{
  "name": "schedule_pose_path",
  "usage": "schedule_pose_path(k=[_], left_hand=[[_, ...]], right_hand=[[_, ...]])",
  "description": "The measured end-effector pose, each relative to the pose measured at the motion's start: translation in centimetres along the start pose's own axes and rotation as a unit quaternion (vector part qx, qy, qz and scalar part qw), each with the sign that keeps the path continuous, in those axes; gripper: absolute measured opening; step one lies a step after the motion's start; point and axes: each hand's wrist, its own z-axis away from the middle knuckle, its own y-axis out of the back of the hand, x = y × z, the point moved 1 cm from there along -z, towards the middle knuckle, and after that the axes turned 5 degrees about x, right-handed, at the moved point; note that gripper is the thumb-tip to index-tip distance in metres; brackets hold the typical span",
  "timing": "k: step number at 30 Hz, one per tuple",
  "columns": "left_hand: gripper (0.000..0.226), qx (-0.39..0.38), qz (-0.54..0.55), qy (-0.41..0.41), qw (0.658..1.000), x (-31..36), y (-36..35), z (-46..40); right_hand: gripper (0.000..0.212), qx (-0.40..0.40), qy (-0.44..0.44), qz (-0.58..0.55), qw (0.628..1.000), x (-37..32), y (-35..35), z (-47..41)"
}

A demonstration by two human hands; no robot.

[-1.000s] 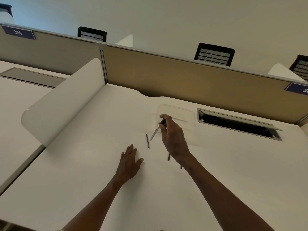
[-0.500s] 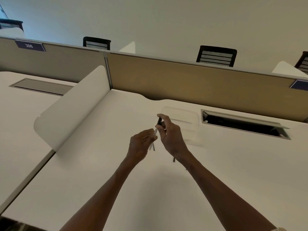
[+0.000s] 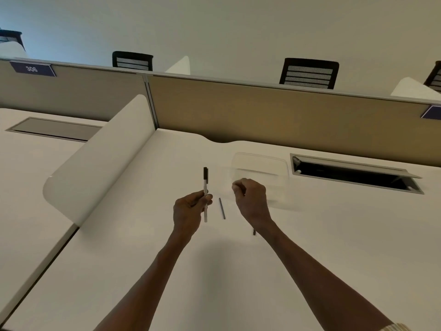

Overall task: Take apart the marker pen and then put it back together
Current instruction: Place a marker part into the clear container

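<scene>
Head view: marker pen (image 3: 205,194) now pinched upright in left hand (image 3: 188,209), handed over from the right a moment ago. Right hand (image 3: 251,199) loosely curled, apparently empty, hard to tell. Thin dark rod (image 3: 222,208) lying mid-counter (image 3: 119,247) between the hands. Probably next to be reinserted.

White marker pen (image 3: 205,199) with black cap, white desk (image 3: 238,271), tan partition (image 3: 262,111)
</scene>
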Motion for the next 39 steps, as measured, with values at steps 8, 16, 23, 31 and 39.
schedule_pose_path(k=[8, 16, 23, 31, 39], left_hand=[[0.015, 0.032, 0.075, 0.029, 0.996, -0.4, 0.4, -2.3], [0.017, 0.04, 0.094, 0.05, 0.993, -1.7, 0.1, -3.6], [0.017, 0.044, 0.088, 0.063, 0.993, -2.5, -0.2, -4.7], [0.013, 0.032, 0.092, 0.071, 0.993, -2.8, -0.9, -4.7], [0.013, 0.034, 0.087, 0.067, 0.993, -2.7, -0.9, -4.5]], right_hand=[[0.013, -0.118, -0.119, 0.066, 0.984, 3.6, -3.6, 1.0], [0.019, -0.186, -0.139, 0.122, 0.965, 5.7, -7.3, 1.3], [0.023, -0.204, -0.133, 0.149, 0.958, 6.4, -9.3, 1.7], [0.013, -0.181, -0.132, 0.19, 0.956, 6.1, -10.3, 2.0], [0.016, -0.189, -0.183, 0.159, 0.952, 6.2, -9.7, 1.4]])
